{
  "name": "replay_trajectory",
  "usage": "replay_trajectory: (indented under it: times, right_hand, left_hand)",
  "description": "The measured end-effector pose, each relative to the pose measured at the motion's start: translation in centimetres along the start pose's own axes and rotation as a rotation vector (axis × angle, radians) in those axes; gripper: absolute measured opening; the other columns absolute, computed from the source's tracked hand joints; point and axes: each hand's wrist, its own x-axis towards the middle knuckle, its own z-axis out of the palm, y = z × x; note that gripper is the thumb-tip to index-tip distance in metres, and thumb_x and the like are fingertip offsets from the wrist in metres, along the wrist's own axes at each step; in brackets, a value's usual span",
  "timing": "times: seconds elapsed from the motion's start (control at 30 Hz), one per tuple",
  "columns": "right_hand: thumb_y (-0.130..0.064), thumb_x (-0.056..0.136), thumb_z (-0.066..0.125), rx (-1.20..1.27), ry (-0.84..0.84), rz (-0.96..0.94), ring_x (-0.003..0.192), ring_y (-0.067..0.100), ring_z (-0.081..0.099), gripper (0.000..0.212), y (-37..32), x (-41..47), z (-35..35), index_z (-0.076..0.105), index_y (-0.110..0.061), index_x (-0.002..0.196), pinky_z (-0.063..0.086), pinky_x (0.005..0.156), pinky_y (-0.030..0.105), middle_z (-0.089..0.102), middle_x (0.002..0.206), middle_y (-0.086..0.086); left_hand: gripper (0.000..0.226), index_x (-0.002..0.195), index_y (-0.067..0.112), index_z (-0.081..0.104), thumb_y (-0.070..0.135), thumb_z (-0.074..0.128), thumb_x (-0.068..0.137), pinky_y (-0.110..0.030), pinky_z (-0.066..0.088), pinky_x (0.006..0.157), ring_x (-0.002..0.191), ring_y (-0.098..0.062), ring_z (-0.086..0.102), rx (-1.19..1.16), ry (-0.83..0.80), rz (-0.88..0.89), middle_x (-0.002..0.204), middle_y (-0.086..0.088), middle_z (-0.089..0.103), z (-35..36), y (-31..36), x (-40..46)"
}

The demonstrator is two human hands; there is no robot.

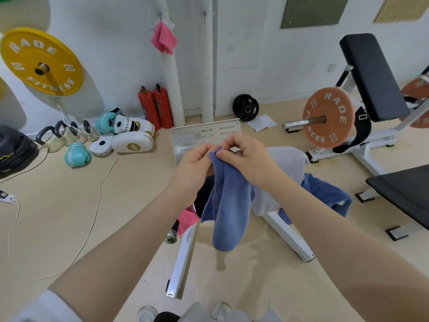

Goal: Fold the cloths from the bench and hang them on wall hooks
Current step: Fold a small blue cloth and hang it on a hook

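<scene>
I see both hands pinching one top edge of the blue cloth (226, 205): left hand (195, 166), right hand (243, 156), close together so corners line up | soft terry, hanging doubled and limp above the bench (278, 205) | pink cloth (163, 39) already on a wall hook (159, 14); next hook (204, 15) bare

Frame centre: left hand (196, 168) and right hand (243, 159) side by side, a cloth (227, 205) hanging between them. Bench (285, 163) directly behind, a second cloth (329, 196) draped over its right side. Upper centre: wall hook (160, 14) with a cloth (164, 39) hung on it. Fire extinguishers (155, 108) on floor below it, boxing gloves (77, 154) further left. Barbell plate (328, 117) at right.
</scene>
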Motion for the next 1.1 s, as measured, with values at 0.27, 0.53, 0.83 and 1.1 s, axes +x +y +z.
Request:
replay_trajectory:
  times: [0.27, 0.53, 0.83, 1.1]
  right_hand:
    - [-0.021, 0.087, 0.062, 0.045, 0.037, 0.068, 0.063, -0.002, 0.048, 0.024, 0.4, 0.1, -0.5, 0.049, -0.024, 0.067, 0.039, 0.065, 0.009, 0.052, 0.067, -0.014]
    - [-0.024, 0.095, 0.049, 0.403, -0.24, 0.246, 0.073, 0.009, 0.049, 0.021, 1.4, -1.1, -1.8, 0.057, -0.009, 0.083, 0.041, 0.068, 0.02, 0.053, 0.079, 0.003]
    - [-0.026, 0.083, 0.066, 0.418, -0.607, 0.493, 0.081, 0.015, 0.068, 0.013, 3.6, -2.0, -3.0, 0.066, -0.014, 0.089, 0.055, 0.077, 0.025, 0.072, 0.086, -0.001]
    - [-0.04, 0.086, 0.06, -0.278, -0.3, 0.45, 0.054, 0.012, 0.039, 0.046, 6.6, -1.0, -3.7, 0.037, -0.016, 0.054, 0.03, 0.056, 0.023, 0.04, 0.056, -0.003]
  left_hand:
    - [0.014, 0.089, 0.011, 0.067, 0.014, 0.053, 0.092, -0.024, 0.054, 0.076, 0.078, -0.008, 0.066, 0.219, -0.12, 0.076, 0.079, 0.0, 0.073, -0.3, 1.1, -0.5]
    - [0.018, 0.084, 0.018, 0.063, 0.01, 0.051, 0.093, -0.016, 0.048, 0.071, 0.073, -0.001, 0.058, 0.278, -0.048, 0.102, 0.078, 0.005, 0.065, -1.2, 1.7, 0.4]
    - [0.024, 0.079, 0.021, 0.057, 0.011, 0.043, 0.096, -0.02, 0.044, 0.066, 0.069, -0.006, 0.053, 0.068, 0.076, 0.076, 0.073, 0.004, 0.057, -1.1, 2.1, 1.8]
    - [0.028, 0.071, 0.016, 0.048, 0.007, 0.039, 0.097, -0.022, 0.038, 0.067, 0.07, -0.009, 0.045, 0.003, 0.158, -0.008, 0.069, 0.001, 0.05, -3.2, 1.6, 3.4]
